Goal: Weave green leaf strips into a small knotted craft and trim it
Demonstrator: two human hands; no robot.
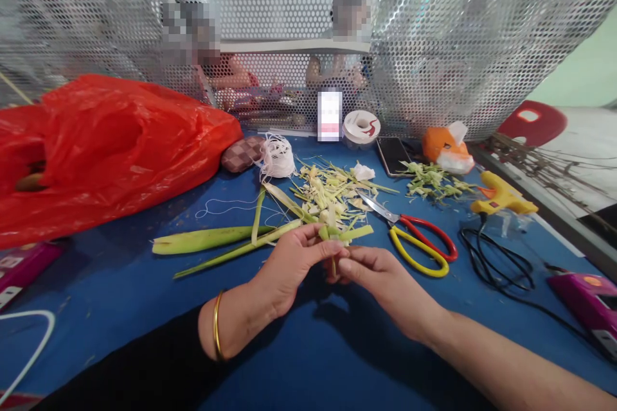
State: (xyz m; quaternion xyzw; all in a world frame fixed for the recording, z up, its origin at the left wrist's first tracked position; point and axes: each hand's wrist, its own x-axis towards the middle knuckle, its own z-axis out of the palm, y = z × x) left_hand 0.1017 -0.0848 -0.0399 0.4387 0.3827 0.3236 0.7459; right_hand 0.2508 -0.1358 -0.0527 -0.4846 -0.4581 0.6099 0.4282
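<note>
Between my two hands, above the front of the blue table [193, 321], is a small piece folded from green leaf strips [337, 233]. My left hand [294, 263] pinches it from the left, thumb on top. My right hand [380, 273] closes its thumb and fingers on its lower end, touching the left fingertips. The lower part of the piece is mostly hidden by fingers. Left of my hands lie a broad green leaf [202, 239] and a narrow leaf strip [226, 259]. Scissors [419, 241] with red and yellow handles lie partly open at right, by a pile of leaf scraps [332, 189].
A red plastic bag [125, 148] fills the left. White string [278, 157], a ribbon spool [361, 126], a lit phone [330, 115] and a dark phone [394, 156] stand behind. A yellow glue gun [504, 196] with black cord lies right. Two people sit beyond the perforated sheet [270, 0].
</note>
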